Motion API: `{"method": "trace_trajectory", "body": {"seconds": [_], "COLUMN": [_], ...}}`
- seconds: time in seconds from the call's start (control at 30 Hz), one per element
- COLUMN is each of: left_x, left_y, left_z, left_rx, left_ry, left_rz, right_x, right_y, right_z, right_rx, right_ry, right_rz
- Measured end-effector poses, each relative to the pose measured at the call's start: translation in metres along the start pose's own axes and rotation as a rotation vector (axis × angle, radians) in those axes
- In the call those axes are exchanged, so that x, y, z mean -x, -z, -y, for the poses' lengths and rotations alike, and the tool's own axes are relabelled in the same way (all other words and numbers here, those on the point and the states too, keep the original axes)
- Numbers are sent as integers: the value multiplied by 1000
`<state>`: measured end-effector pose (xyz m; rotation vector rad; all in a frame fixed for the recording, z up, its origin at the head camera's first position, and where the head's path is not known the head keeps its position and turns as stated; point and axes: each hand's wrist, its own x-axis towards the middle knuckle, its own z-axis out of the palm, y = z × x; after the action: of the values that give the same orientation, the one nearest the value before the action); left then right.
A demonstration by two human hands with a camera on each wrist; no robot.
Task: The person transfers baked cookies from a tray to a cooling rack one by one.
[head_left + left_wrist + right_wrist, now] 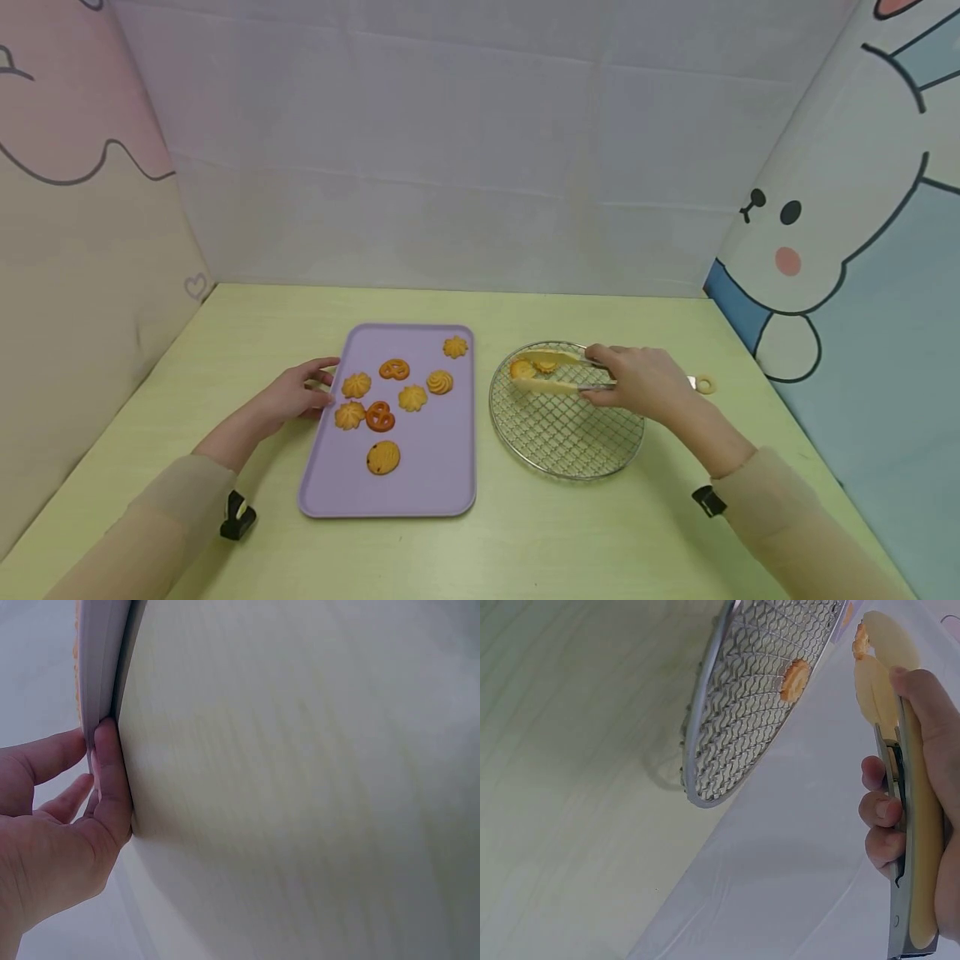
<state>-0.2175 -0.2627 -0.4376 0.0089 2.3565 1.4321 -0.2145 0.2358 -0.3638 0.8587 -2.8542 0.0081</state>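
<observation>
My left hand [300,390] holds the left rim of a lilac tray [435,479], fingertips and thumb at its edge. Several cookies lie on the tray, among them a round cookie [383,457] and a pretzel-shaped cookie [380,416]. My right hand [637,379] grips a pair of metal tongs [922,847] with cream tips, above a round wire rack [570,433]. Between the tong tips sits a cookie [861,639], raised off the mesh in the right wrist view. Another cookie [795,681] rests on the rack, partly covered by the tongs in the head view.
Tray and rack stand side by side on a pale yellow-green table [480,550], a narrow gap between them. A white back wall [465,167] and printed side panels [885,350] close in the table. The tongs' ring end [703,384] sticks out behind my right hand.
</observation>
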Motion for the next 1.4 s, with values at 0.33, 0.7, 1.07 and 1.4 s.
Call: {"method": "trace_trajectory", "body": {"seconds": [0.33, 0.7, 1.07, 1.4], "left_x": [-1, 1, 1, 1], "left_y": [0, 1, -1, -1], "left_z": [-1, 0, -1, 0], "left_rx": [-4, -2, 10, 15], "left_ry": [7, 6, 4, -6], "left_rz": [-3, -2, -6, -3], "right_x": [-5, -10, -8, -5], "right_y": [-20, -28, -34, -30], "right_z": [-8, -4, -5, -6], "right_rx": [-6, -9, -1, -6], "right_ry": [-22, -37, -36, -56], "right_rz": [16, 17, 1, -1]}}
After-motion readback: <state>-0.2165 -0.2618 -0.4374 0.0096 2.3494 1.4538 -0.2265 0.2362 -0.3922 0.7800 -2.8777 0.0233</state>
